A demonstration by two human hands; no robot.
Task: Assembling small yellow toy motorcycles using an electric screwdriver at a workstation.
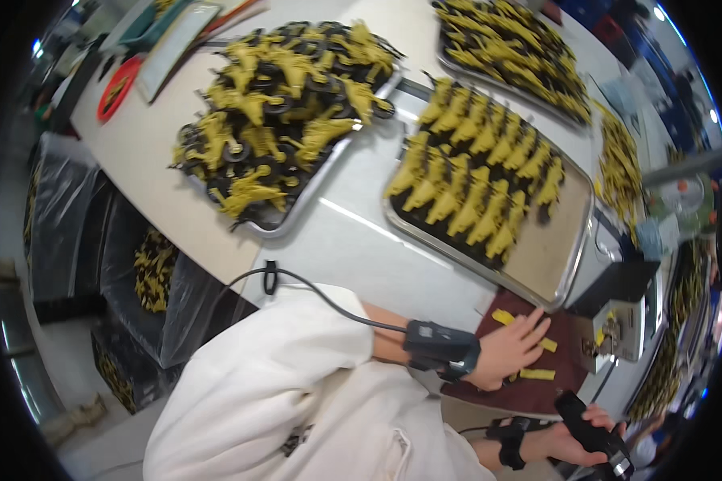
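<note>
My left hand (501, 353) lies on a dark red mat (569, 341) with its fingers stretched out, over and beside several short yellow strips (537, 374). What may be under the palm is hidden. Lower right, the fingers of my right hand (573, 445) are wrapped round a black handheld tool (583, 421) with a silvery end. Its exact kind does not show. Just beyond the mat, a metal tray (549, 264) bears rows of yellow-and-black parts (457, 196). To the right of the mat stands a metal fixture (618, 333) with a dark plate above it.
A second tray (277, 231) at left is heaped with yellow-and-black parts with round black discs. Another full tray (509, 52) lies at the far side. Loose yellow pieces (620, 156) lie right. Plastic-lined bins (148, 301) stand below the table's left edge; a red dish (120, 88) sits far left.
</note>
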